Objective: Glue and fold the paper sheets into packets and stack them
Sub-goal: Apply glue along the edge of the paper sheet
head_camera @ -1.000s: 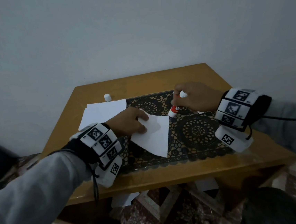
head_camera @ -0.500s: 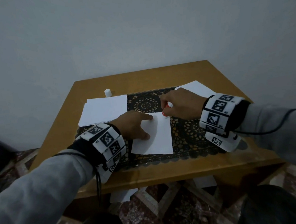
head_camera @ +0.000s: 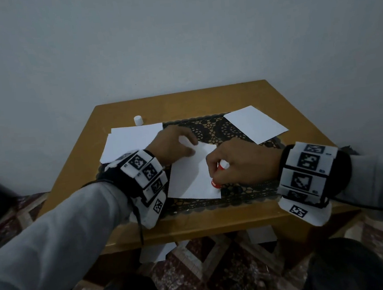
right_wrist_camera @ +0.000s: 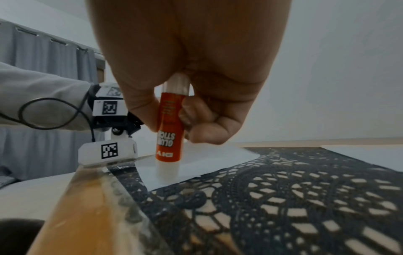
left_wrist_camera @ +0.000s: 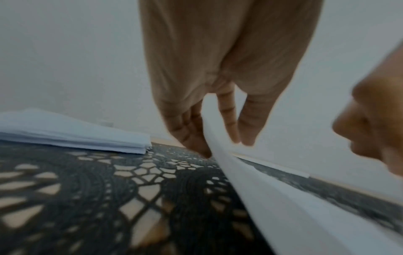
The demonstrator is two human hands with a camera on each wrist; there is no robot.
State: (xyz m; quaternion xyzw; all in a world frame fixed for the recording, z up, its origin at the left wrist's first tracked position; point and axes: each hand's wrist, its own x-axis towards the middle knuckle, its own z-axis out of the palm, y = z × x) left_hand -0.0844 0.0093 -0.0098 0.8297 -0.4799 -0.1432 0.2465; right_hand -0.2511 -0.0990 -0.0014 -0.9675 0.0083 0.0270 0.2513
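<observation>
cap: small white glue cap (head_camera: 138, 120) upright on the wooden table (head_camera: 181, 101), far left, behind the stack
paper stack: plain white sheets (head_camera: 127, 141) piled at the left edge of the black lace mat (head_camera: 244, 194); in the left wrist view the stack (left_wrist_camera: 87, 136) shows many layers
left hand: left hand (head_camera: 174, 144) on the far-left part of the working sheet; fingers (left_wrist_camera: 229, 120) pinch its raised edge, thumb one side, fingers the other
working sheet: white sheet (head_camera: 189, 182) mid-mat, in front of the person, left edge lifted (left_wrist_camera: 250, 181), rest flat
glue stick: orange glue stick (right_wrist_camera: 169, 131), uncapped, upright, tip down and touching the sheet's near-right corner (right_wrist_camera: 196, 163)
right hand: right hand (head_camera: 241, 161) wrapped round the stick (head_camera: 215, 182), thumb and fingers curled on the barrel
right paper: white paper (head_camera: 254, 124) at far right, partly on mat, partly on table; cannot tell if folded
</observation>
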